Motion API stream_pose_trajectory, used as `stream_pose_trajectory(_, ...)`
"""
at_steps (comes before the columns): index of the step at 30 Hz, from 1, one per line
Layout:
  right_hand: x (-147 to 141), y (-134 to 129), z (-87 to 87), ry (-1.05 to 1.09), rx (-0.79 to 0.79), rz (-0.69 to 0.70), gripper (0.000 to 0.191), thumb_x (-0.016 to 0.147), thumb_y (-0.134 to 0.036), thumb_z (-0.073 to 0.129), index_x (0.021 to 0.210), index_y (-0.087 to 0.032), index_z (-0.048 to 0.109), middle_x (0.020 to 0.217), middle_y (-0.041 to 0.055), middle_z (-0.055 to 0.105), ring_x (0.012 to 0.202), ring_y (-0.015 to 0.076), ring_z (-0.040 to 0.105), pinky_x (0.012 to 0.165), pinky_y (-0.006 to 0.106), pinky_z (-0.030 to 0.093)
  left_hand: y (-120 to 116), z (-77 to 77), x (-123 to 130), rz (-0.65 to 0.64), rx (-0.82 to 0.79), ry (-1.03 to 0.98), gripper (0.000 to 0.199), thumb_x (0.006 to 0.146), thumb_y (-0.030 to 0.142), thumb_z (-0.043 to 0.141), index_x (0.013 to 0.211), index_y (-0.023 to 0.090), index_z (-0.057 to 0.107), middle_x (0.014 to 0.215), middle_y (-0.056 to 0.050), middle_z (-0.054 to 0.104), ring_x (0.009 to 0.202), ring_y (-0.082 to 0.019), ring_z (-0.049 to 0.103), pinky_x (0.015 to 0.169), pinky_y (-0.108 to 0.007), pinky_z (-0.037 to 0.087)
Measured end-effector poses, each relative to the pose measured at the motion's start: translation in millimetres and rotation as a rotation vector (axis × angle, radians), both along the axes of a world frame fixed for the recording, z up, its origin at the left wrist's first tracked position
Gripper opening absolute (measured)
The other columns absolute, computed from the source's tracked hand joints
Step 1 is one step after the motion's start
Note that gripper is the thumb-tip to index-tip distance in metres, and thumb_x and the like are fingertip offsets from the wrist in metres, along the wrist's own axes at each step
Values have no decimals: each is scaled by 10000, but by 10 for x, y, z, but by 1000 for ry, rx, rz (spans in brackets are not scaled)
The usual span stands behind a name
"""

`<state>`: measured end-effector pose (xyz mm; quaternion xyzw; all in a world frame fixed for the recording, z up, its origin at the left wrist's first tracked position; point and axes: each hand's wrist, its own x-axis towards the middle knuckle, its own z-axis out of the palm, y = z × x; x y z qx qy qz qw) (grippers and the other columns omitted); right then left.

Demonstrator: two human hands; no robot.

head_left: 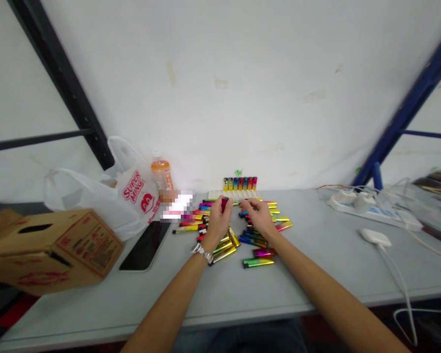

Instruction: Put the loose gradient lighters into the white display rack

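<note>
My left hand (217, 216), with a bracelet on its wrist, is closed around a dark red lighter (224, 203) whose end shows above the fingers. Just across from it, my right hand (257, 215) has its fingers bent together over the pile; whatever is between the fingertips is too small to make out. Beneath and around both hands lie several shiny multicoloured lighters, among them a green and gold lighter (258, 263) closest to me. Beyond the hands, a white slotted tray (216, 194) holds a row of upright lighters (240, 184) at its back.
To the left are a cardboard box (84, 240), a white plastic bag (127, 196), a black phone (146, 246) and an orange drink bottle (161, 174). A power strip (375, 211) and a white charger (375, 237) with cables lie right. A wall stands behind the table (224, 294).
</note>
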<state>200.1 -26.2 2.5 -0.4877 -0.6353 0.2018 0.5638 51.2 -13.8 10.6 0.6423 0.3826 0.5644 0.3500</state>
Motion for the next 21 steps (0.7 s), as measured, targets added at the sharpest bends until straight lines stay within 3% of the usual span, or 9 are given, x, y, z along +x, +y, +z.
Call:
stream_pose_trajectory(5,-22,-10,-24,-16,-33,28,459,931,-517,502,669,-179,667,617,28,659,584,164,593,632,282,464,-59,7,-3,129,46,128,481,902,505,487,552,203,353,510,55,328,510,-95,314,518,-253,247)
stream_pose_trajectory(13,-9,2,-61,-76,-42,33,445,935,-449,493,617,-179,652,595,18,655,591,160,600,635,271,444,1,-1,25,240,10,205,326,826,268,498,522,192,409,477,57,370,495,-100,343,528,-255,222)
stream_pose_trajectory(21,-14,5,-63,-112,-38,46,470,944,-459,473,598,-184,633,593,20,649,598,164,602,637,275,438,-52,7,5,223,-41,171,487,883,446,525,499,207,343,466,59,305,476,-93,290,500,-264,207)
